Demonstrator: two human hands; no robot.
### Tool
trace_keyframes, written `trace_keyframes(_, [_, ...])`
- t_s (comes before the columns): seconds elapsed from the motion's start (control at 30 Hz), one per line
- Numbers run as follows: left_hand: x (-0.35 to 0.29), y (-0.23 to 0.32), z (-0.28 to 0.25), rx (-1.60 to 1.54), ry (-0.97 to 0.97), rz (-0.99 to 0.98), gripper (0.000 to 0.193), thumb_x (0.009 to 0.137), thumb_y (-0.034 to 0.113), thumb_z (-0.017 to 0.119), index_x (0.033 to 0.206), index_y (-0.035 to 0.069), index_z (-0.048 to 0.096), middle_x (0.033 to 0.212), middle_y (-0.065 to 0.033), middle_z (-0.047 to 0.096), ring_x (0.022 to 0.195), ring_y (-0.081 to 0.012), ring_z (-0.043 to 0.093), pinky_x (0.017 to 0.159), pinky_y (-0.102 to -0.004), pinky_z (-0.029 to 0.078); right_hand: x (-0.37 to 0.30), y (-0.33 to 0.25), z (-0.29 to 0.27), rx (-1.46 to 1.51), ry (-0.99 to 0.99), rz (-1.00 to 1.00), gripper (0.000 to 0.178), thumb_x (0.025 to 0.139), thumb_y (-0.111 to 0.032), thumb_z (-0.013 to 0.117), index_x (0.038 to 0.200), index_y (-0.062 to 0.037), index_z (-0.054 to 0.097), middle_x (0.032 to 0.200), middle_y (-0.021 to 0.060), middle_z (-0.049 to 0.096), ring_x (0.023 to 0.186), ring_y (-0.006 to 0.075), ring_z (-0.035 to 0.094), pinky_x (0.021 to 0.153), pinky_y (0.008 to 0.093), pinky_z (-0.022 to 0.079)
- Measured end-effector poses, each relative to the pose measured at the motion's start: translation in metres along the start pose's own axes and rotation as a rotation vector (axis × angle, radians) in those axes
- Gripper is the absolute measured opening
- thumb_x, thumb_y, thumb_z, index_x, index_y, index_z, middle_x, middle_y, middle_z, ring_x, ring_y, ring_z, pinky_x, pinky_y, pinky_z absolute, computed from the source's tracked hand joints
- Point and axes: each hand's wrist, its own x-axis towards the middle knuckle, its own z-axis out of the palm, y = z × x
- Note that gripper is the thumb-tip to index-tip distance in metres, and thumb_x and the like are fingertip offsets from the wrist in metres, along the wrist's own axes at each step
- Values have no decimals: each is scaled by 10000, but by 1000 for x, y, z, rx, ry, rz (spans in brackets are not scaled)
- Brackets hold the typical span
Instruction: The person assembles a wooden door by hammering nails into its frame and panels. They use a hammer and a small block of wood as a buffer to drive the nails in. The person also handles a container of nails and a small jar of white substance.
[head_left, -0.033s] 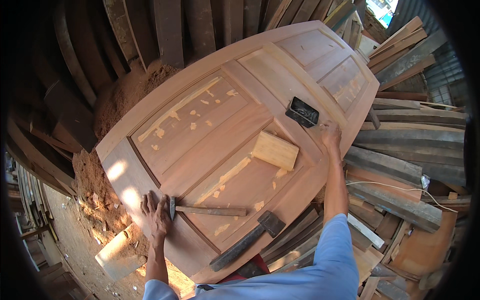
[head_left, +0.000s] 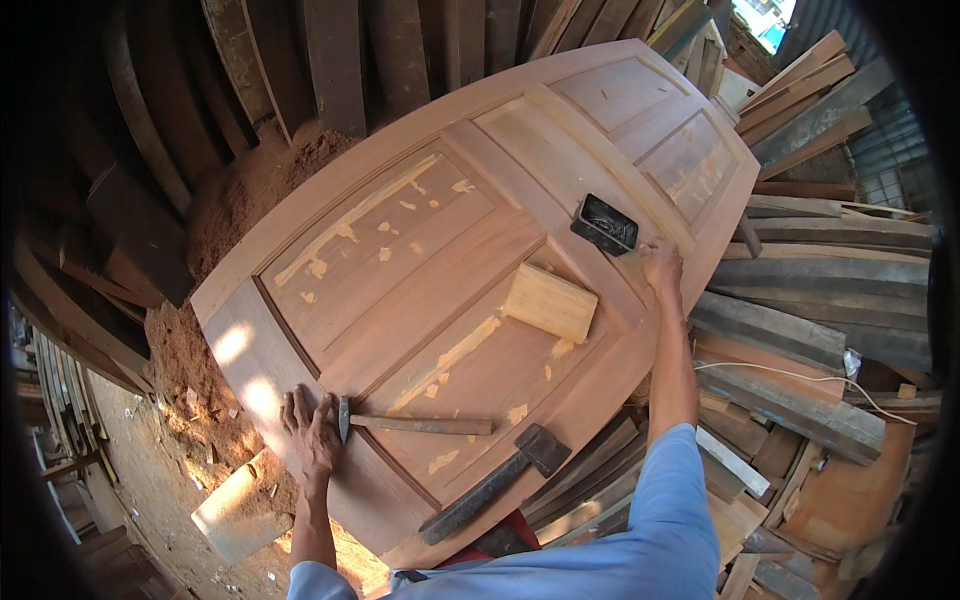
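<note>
A wooden panel door (head_left: 430, 270) lies flat before me, with pale filler patches on its panels. My left hand (head_left: 311, 432) rests on the door's near left rail, fingers stretched out, beside the head of a small hammer (head_left: 425, 425). At the right my right hand (head_left: 661, 266) is closed with curled fingers against the door; whatever it may hold is hidden. Just left of it sits a black tray (head_left: 604, 224) with small dark bits inside. A pale wood block (head_left: 550, 301) lies near the middle. Close to the near edge is a dark mallet (head_left: 500, 480).
Dark planks (head_left: 400, 60) lean along the far side above a sawdust heap (head_left: 250, 190). Stacked boards (head_left: 800, 325) crowd the right, a thin white cord (head_left: 800, 375) across them. An offcut board (head_left: 240, 505) lies on the ground at the lower left.
</note>
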Motion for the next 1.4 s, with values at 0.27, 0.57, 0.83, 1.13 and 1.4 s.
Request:
trace_keyframes(0.27, [-3,-5,4,39,-27,-2,465,898,50,597,1331,182,703,1629,-273,414,1511,-505,328,1256,-618,235,51,-14,35,-124,-88,121,201,902,-181,712,1045,-165,851,1113,196,777,1070,417,730,960,482,567])
trace_keyframes(0.57, [0,-2,4,38,-16,9,416,916,79,589,1318,146,671,1621,-286,421,1514,-520,327,1253,-633,234,62,8,47,-20,16,169,245,908,-177,710,1116,-166,840,1263,195,744,1181,407,700,1009,490,557])
trace_keyframes(0.83, [3,-2,7,4,-15,-8,382,908,69,557,1276,119,642,1607,-291,439,1514,-512,337,1249,-629,233,55,38,53,-100,198,-76,217,862,-137,689,1001,-39,824,1080,203,777,1111,390,706,1005,459,544])
trace_keyframes(1.13, [1,0,1,30,-34,-34,408,884,48,554,1277,116,637,1615,-296,425,1513,-522,331,1255,-628,222,44,-51,48,-480,61,191,322,949,-268,707,1213,-98,778,1350,168,675,1318,387,589,1085,515,483])
trace_keyframes(1.4, [2,2,-3,0,-36,-40,425,881,38,555,1290,120,638,1605,-301,434,1514,-522,329,1256,-628,218,65,-46,56,-269,-27,340,319,931,-254,709,1179,-68,786,1311,204,701,1287,387,633,1075,498,505])
